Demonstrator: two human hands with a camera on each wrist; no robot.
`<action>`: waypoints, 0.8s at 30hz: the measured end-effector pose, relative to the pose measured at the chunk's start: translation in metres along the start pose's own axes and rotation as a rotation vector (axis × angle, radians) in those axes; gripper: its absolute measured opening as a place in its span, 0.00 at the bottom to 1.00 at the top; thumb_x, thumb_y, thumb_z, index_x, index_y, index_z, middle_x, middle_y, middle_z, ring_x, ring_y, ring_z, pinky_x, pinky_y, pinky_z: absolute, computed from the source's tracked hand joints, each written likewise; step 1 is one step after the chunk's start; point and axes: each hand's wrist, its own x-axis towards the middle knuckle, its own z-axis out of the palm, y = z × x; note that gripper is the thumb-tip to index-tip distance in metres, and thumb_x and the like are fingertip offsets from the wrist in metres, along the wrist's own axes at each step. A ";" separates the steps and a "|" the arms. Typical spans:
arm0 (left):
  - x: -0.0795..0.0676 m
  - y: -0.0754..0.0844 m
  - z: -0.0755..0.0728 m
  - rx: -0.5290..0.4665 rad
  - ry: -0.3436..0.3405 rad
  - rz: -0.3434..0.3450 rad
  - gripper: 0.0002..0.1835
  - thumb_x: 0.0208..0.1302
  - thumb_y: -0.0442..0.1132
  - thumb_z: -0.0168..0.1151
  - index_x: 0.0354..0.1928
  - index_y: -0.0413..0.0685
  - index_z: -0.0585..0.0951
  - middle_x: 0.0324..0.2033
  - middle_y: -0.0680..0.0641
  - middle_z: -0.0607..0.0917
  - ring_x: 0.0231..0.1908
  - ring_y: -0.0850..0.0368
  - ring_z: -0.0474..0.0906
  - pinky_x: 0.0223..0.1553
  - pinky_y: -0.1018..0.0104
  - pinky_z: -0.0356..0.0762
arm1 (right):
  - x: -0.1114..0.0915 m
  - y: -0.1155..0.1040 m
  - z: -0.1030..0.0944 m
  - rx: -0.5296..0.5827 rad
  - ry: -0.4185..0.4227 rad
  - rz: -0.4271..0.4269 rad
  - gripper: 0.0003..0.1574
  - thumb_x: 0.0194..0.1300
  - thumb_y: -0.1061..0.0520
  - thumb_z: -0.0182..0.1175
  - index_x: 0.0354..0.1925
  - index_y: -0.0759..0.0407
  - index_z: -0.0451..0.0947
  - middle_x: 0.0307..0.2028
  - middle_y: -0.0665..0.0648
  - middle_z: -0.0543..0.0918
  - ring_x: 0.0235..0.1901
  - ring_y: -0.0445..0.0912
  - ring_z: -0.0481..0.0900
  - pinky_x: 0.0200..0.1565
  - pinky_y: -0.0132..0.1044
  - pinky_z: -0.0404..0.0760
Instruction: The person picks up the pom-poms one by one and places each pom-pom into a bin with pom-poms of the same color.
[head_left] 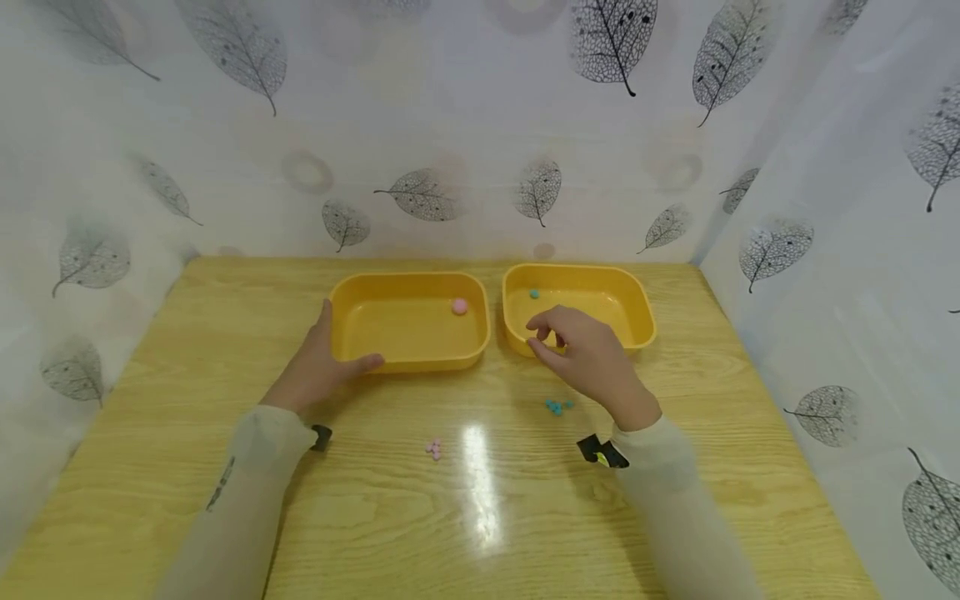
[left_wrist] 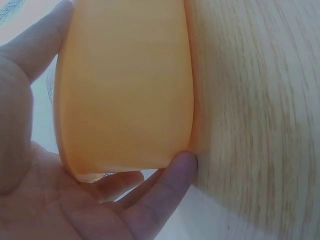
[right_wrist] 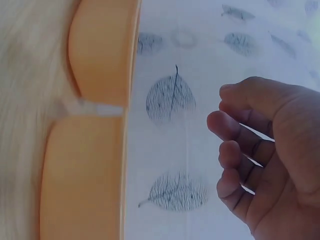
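My left hand (head_left: 318, 362) holds the left end of a yellow plastic bin (head_left: 427, 365), its thumb along the front wall. In the left wrist view the fingers curve round the bin's end wall (left_wrist: 125, 100). Inside that bin lies a pink ball (head_left: 460, 307). My right hand (head_left: 588, 354) hovers over the front rim of a second yellow bin (head_left: 611, 304), where a small teal piece (head_left: 534, 293) lies. Its fingers are loosely bent, and in the right wrist view nothing shows in the hand (right_wrist: 280, 155).
Several small teal pieces (head_left: 555, 407) lie on the wooden table (head_left: 375, 517) in front of the right bin. A little cluster of pink pieces (head_left: 434, 450) sits nearer, left of a light reflection. A leaf-patterned white curtain (head_left: 465, 125) stands behind the bins and along both sides.
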 end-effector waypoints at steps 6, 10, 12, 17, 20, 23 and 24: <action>0.000 0.000 0.002 0.016 0.006 0.011 0.74 0.58 0.71 0.70 0.78 0.57 0.19 0.81 0.38 0.31 0.79 0.31 0.36 0.75 0.31 0.41 | 0.008 -0.022 0.021 0.018 -0.023 -0.056 0.09 0.68 0.56 0.69 0.45 0.57 0.85 0.36 0.50 0.86 0.31 0.44 0.79 0.32 0.35 0.78; -0.001 -0.001 0.002 0.024 0.003 0.006 0.74 0.58 0.71 0.69 0.78 0.58 0.19 0.81 0.38 0.30 0.79 0.30 0.35 0.75 0.30 0.41 | 0.010 -0.037 0.034 0.012 -0.067 -0.094 0.08 0.68 0.56 0.70 0.45 0.55 0.86 0.36 0.47 0.86 0.34 0.42 0.81 0.33 0.34 0.80; -0.002 -0.001 0.001 0.028 0.001 0.005 0.73 0.58 0.72 0.68 0.78 0.59 0.19 0.81 0.39 0.30 0.79 0.30 0.35 0.75 0.30 0.40 | 0.011 -0.043 0.040 0.010 -0.095 -0.124 0.08 0.68 0.55 0.70 0.45 0.55 0.86 0.36 0.47 0.85 0.35 0.41 0.82 0.34 0.34 0.80; -0.001 -0.001 0.001 0.041 0.000 -0.001 0.73 0.59 0.72 0.68 0.78 0.59 0.18 0.81 0.38 0.30 0.79 0.30 0.34 0.75 0.30 0.40 | 0.012 -0.057 0.056 0.006 -0.218 -0.187 0.09 0.69 0.55 0.69 0.46 0.54 0.86 0.37 0.47 0.86 0.37 0.42 0.82 0.39 0.35 0.82; -0.002 -0.001 0.001 0.038 -0.001 -0.004 0.73 0.59 0.71 0.68 0.78 0.58 0.18 0.81 0.38 0.29 0.79 0.30 0.34 0.74 0.30 0.40 | 0.012 -0.065 0.067 0.006 -0.315 -0.224 0.07 0.69 0.56 0.69 0.46 0.53 0.86 0.39 0.47 0.86 0.38 0.41 0.82 0.41 0.34 0.82; -0.002 -0.001 0.001 0.031 -0.002 -0.007 0.73 0.59 0.71 0.68 0.78 0.58 0.18 0.81 0.38 0.29 0.79 0.30 0.34 0.75 0.30 0.40 | 0.008 -0.072 0.077 0.022 -0.418 -0.246 0.06 0.70 0.57 0.67 0.45 0.52 0.86 0.39 0.47 0.85 0.38 0.40 0.80 0.43 0.33 0.80; -0.002 -0.001 0.001 0.030 0.000 -0.004 0.73 0.59 0.71 0.68 0.78 0.58 0.19 0.81 0.38 0.29 0.79 0.30 0.34 0.75 0.30 0.40 | 0.007 -0.074 0.080 0.025 -0.454 -0.245 0.07 0.71 0.57 0.66 0.46 0.51 0.85 0.40 0.47 0.85 0.39 0.40 0.80 0.44 0.32 0.80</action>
